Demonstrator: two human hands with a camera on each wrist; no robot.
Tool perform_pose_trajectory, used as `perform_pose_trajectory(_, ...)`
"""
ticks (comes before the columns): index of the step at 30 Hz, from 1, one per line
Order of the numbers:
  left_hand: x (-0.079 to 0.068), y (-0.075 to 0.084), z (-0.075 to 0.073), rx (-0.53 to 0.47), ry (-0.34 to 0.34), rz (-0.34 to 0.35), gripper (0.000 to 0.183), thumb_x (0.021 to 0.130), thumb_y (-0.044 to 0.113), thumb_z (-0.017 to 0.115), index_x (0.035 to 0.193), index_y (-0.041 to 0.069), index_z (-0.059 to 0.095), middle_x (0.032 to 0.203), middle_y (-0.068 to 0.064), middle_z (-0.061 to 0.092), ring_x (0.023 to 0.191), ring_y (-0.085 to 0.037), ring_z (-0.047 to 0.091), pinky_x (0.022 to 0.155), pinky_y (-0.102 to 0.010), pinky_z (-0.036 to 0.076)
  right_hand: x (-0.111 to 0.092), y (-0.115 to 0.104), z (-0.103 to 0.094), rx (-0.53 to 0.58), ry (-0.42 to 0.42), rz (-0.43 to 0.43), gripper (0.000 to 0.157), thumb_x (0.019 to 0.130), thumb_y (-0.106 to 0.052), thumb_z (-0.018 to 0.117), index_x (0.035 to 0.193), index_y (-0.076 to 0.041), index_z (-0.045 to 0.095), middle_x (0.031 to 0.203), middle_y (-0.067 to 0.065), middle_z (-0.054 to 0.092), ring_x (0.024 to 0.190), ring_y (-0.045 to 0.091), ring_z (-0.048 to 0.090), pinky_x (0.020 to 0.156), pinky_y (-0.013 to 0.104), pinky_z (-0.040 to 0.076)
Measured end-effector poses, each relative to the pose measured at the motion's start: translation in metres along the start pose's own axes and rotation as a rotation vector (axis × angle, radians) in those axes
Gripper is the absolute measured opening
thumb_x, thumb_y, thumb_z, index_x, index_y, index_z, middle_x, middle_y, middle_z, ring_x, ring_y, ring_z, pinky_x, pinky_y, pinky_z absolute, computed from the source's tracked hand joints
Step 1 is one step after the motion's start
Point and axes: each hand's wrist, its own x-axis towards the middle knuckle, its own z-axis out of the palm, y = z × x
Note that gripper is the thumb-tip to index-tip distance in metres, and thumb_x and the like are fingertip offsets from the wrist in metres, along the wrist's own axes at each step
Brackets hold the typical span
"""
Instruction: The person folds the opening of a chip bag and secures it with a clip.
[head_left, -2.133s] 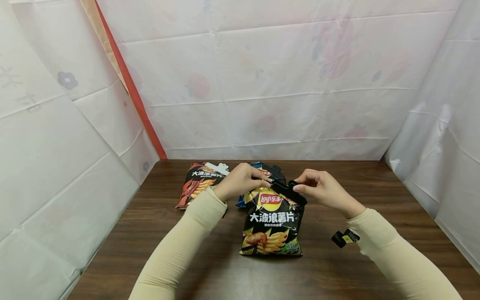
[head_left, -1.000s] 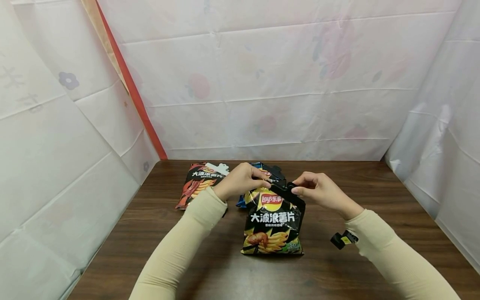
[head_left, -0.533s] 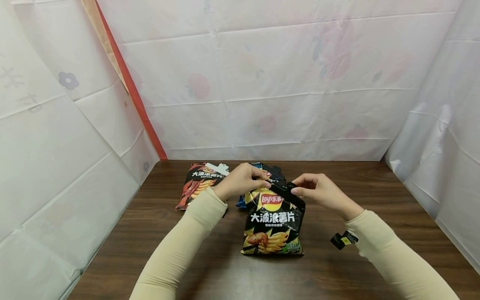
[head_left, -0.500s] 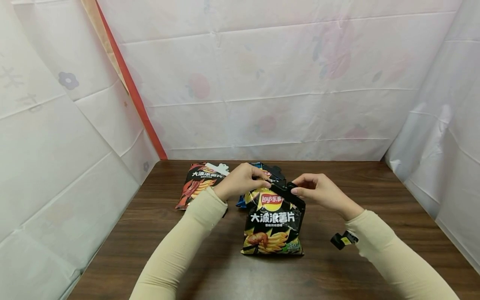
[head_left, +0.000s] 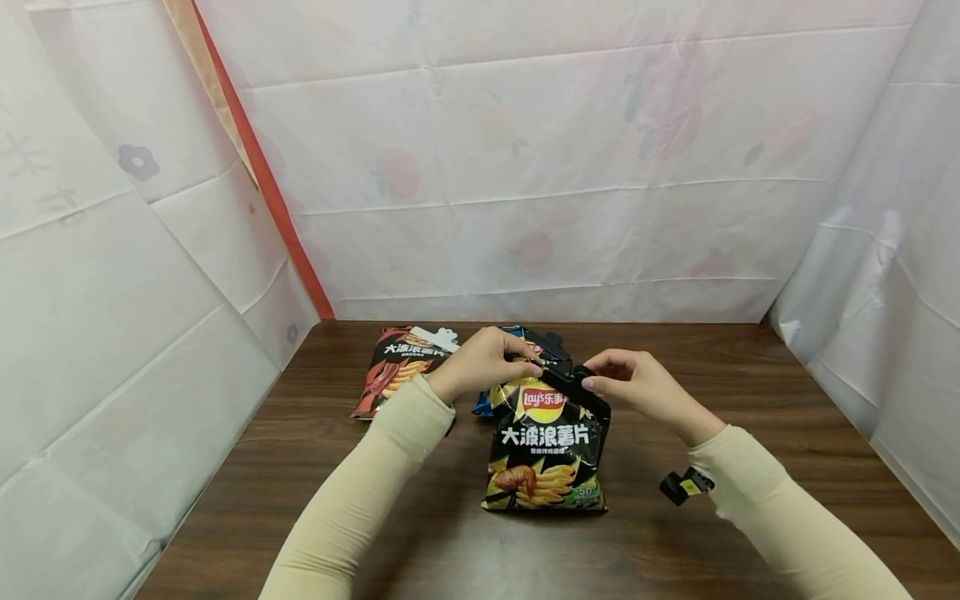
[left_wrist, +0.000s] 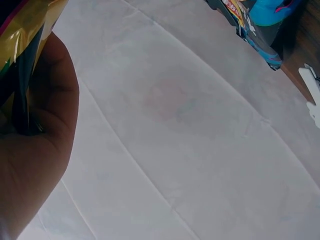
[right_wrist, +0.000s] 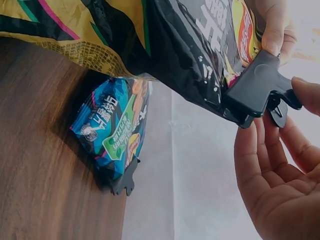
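A black Lay's chip bag (head_left: 543, 450) with yellow patterns stands upright on the table in the head view. Its upper left corner is pinched between thumb and fingers of my left hand (head_left: 483, 364). Across the top edge lies a black bag clip (head_left: 576, 387), clamped on the bag's right part. My right hand (head_left: 641, 385) holds this clip by its handle. In the right wrist view, the thumb is on the clip's (right_wrist: 255, 87) handle and the fingers curl below it. The left wrist view shows the left fingers (left_wrist: 62, 75) bent round the shiny yellow bag top.
Behind the left hand lies a red-and-black chip bag (head_left: 386, 379) with a white clip (head_left: 437, 337). A blue chip bag (right_wrist: 107, 115) with a black clip (right_wrist: 126, 179) lies behind the held bag. White patterned sheets (head_left: 525, 167) enclose the wooden table (head_left: 300, 467).
Since the oldest frame, the right hand and the clip have shifted slightly left, and the bag slightly right. In the last second the right hand has sunk a little; otherwise the scene is still.
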Motion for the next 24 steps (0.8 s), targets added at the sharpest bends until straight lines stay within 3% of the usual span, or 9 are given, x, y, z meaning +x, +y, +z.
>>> perform_pose_trajectory(8, -0.002, 0.001, 0.002, 0.021, 0.046, -0.002, 0.017, 0.092, 0.030, 0.070, 0.105, 0.022, 0.077, 0.105, 0.003, 0.073, 0.053, -0.009, 0.049, 0.055, -0.026, 0.043, -0.002, 0.003, 0.002, 0.030, 0.030, 0.039, 0.034, 0.092, -0.035, 0.069, 0.117, -0.011, 0.067, 0.104, 0.008, 0.066, 0.084, 0.017, 0.064, 0.075, 0.039, 0.054)
perform_pose_trajectory(14, -0.003, -0.006, 0.003, -0.013, 0.103, -0.003, 0.017, 0.091, 0.033, 0.071, 0.103, 0.024, 0.077, 0.103, 0.006, 0.073, 0.061, -0.012, 0.055, 0.057, -0.028, 0.043, -0.002, 0.006, 0.005, 0.073, 0.042, 0.050, 0.035, 0.092, -0.035, 0.069, 0.117, -0.011, 0.066, 0.107, 0.008, 0.067, 0.086, 0.014, 0.066, 0.076, 0.037, 0.055)
perform_pose_trajectory(19, -0.008, -0.015, 0.005, -0.094, 0.190, -0.027, 0.017, 0.091, 0.034, 0.071, 0.104, 0.025, 0.076, 0.096, 0.006, 0.073, 0.075, -0.011, 0.064, 0.064, -0.030, 0.051, -0.002, 0.009, 0.006, 0.090, 0.050, 0.052, 0.036, 0.093, -0.034, 0.068, 0.117, -0.008, 0.066, 0.109, 0.009, 0.067, 0.090, 0.013, 0.067, 0.078, 0.032, 0.056)
perform_pose_trajectory(24, -0.015, -0.024, 0.008, -0.218, 0.245, -0.034, 0.023, 0.091, 0.035, 0.071, 0.112, 0.025, 0.073, 0.106, 0.003, 0.072, 0.088, -0.015, 0.066, 0.071, -0.035, 0.053, -0.002, 0.009, 0.007, 0.099, 0.055, 0.046, 0.036, 0.094, -0.032, 0.067, 0.117, -0.006, 0.065, 0.111, 0.012, 0.066, 0.091, 0.012, 0.067, 0.080, 0.030, 0.056)
